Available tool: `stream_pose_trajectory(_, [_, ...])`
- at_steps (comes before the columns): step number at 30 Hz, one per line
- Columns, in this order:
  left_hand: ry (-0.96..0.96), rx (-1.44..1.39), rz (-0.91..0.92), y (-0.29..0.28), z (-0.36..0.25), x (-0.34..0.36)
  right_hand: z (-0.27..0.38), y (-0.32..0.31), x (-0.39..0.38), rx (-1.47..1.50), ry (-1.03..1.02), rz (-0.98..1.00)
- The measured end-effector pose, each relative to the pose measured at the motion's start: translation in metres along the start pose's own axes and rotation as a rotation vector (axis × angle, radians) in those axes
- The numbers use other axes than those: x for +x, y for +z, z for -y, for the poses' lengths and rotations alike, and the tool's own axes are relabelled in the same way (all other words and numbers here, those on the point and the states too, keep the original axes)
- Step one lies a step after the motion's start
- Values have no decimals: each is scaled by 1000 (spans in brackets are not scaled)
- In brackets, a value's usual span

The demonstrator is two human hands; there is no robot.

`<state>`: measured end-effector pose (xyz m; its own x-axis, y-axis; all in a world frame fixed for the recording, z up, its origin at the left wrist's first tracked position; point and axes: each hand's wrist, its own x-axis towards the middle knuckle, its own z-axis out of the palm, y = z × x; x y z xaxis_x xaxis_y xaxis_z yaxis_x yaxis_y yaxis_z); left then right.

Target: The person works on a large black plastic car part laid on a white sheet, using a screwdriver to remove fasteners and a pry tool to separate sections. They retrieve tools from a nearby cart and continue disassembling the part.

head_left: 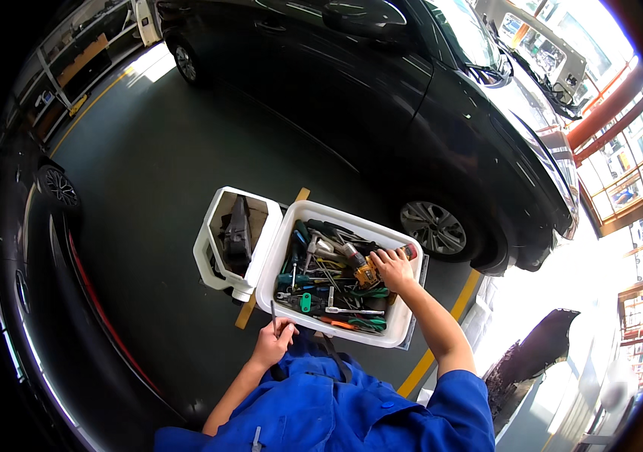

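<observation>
Green workshop floor [148,158] around white tool bin [395,338], black car [352,98] beyond it, right hand [392,270] gripping yellow cordless drill [365,276] inside, left hand [272,345] pinching thin dark rod [274,316] at near-left corner.

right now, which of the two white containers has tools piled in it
The rectangular bin on the right, crowded with tools under the right hand. The angular container on the left holds a bulky dark part.
</observation>
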<state>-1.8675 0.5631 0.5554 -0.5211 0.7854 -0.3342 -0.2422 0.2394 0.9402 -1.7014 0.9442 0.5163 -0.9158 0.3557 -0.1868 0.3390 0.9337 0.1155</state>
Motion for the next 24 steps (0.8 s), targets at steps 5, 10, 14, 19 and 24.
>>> stream_pose_trajectory(5, [-11,427,56,-28,1,43,-8,4,26,48,-207,-24])
stream_pose_trajectory(10, [78,655,136,-31,2,66,-11,-3,15,-7,-280,-77])
stream_pose_trajectory(14, [-48,685,106,-22,-17,73,10,-32,-41,316,-188,-177])
stream_pose_trajectory(19, [-58,470,-28,13,-9,79,58,-68,-157,850,288,-257])
stream_pose_trajectory(24, [7,666,16,57,-2,85,92,-28,-242,1361,706,-404])
